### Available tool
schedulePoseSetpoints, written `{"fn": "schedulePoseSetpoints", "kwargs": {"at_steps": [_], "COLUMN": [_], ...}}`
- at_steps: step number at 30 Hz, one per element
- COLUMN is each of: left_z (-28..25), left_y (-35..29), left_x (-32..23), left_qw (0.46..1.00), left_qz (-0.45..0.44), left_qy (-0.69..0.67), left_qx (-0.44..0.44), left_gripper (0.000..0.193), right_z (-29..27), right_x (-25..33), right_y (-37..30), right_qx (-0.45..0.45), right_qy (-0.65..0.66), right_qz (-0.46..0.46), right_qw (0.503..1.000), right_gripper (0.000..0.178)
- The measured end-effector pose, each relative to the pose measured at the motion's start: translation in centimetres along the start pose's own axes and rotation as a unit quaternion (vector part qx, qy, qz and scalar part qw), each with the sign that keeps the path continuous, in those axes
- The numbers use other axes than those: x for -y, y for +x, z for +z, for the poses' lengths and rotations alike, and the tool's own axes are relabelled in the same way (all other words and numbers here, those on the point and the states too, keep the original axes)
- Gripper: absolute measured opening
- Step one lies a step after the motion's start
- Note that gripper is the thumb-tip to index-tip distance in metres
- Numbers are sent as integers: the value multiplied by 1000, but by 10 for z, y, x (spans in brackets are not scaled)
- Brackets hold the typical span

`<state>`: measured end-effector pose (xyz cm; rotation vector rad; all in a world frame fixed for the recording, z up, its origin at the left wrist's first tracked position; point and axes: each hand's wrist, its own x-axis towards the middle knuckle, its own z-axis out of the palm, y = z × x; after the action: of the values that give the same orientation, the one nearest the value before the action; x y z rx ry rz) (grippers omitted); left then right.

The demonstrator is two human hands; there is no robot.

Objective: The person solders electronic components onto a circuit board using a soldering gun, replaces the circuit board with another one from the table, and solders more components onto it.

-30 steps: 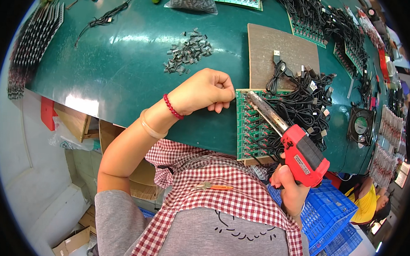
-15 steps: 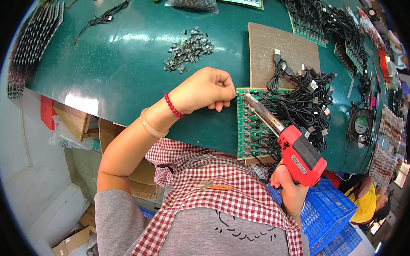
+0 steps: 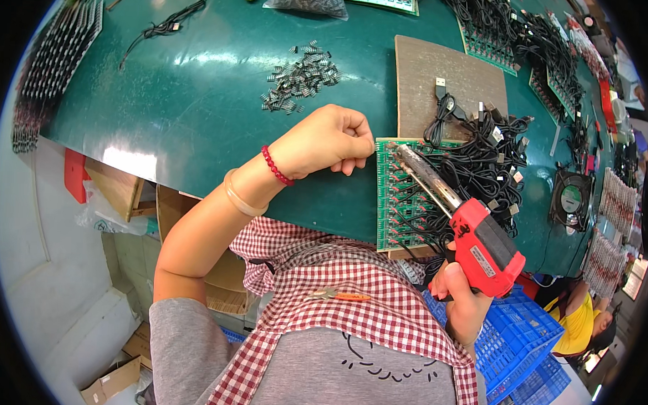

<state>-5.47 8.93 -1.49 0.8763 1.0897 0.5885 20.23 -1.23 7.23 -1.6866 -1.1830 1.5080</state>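
My right hand grips a red and black soldering gun. Its metal tip slants over the upper left part of a green circuit board. Fingers pinched together, my left hand is at the upper left corner of that board; whatever is between the fingertips is hidden or too small to name. Black USB cables lie heaped over the board's right part, with some wire ends running onto it. Farther off to the left is a loose pile of small black components.
A brown wooden panel lies behind the board. Several boards with cables are at the far right, near a black fan. Stacked strips stand at the far left. Below the table's right edge are blue crates; a person in yellow is beyond.
The soldering gun has shifted slightly right and toward me, its tip drawing away from my left fingertips. My left hand stays pinched at the board's corner.
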Motion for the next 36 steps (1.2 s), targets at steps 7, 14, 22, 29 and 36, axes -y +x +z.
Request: {"fn": "schedulePoseSetpoints", "kwargs": {"at_steps": [7, 14, 22, 29, 36], "left_z": [0, 2, 0, 3, 8], "left_y": [-1, -1, -3, -1, 2], "left_x": [-1, 0, 1, -1, -6], "left_qw": [1000, 1000, 1000, 1000, 1000], "left_qz": [5, 5, 8, 15, 10], "left_qy": [4, 13, 4, 12, 28], "left_qx": [1, -3, -3, -3, -9], "left_gripper": [8, 8, 7, 8, 13], "right_z": [1, -6, 4, -5, -35], "right_x": [0, -1, -5, -1, -1], "right_y": [0, -4, -1, -3, -1], "right_qx": [-1, -5, -6, -1, -55], "right_qy": [-15, 33, -32, -11, 153], "right_qz": [2, 4, -6, -30, -260], "right_qw": [1000, 999, 999, 999, 952], "right_gripper": [30, 31, 27, 29, 32]}}
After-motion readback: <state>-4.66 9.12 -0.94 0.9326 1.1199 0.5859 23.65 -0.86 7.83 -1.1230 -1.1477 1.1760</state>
